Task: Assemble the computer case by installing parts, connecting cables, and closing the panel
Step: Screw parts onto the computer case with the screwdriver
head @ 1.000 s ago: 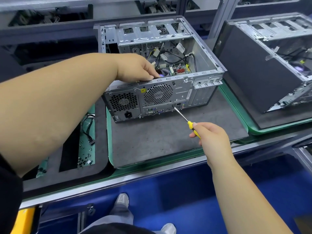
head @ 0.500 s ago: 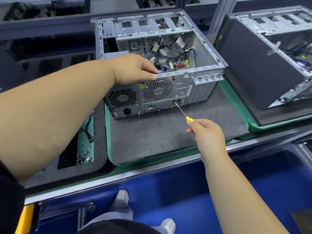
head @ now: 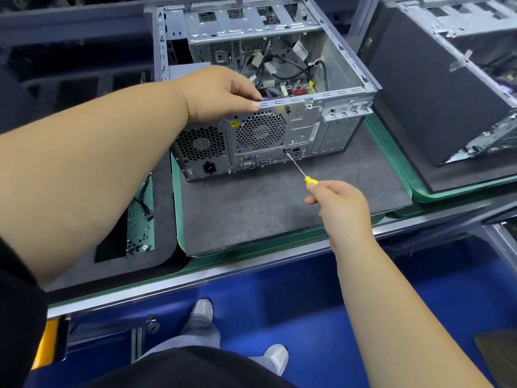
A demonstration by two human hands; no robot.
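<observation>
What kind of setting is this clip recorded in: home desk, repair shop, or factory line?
Most likely a factory assembly line: an open computer case sits on a green-edged pallet, a second open case waits on the next one, and loose screws lie in a foam tray.

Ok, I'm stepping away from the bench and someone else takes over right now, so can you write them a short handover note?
Left hand: grips the top rear edge of the open computer case, steadying it.
Right hand: holds the yellow-handled screwdriver, tip at the port area on the case's rear face.
The case sits on the grey mat; loose screws lie in the tray to the left.
Done: board and cables are inside.
Left: finish the rear fastening, check the cables, fit the side panel, which is still off.
</observation>
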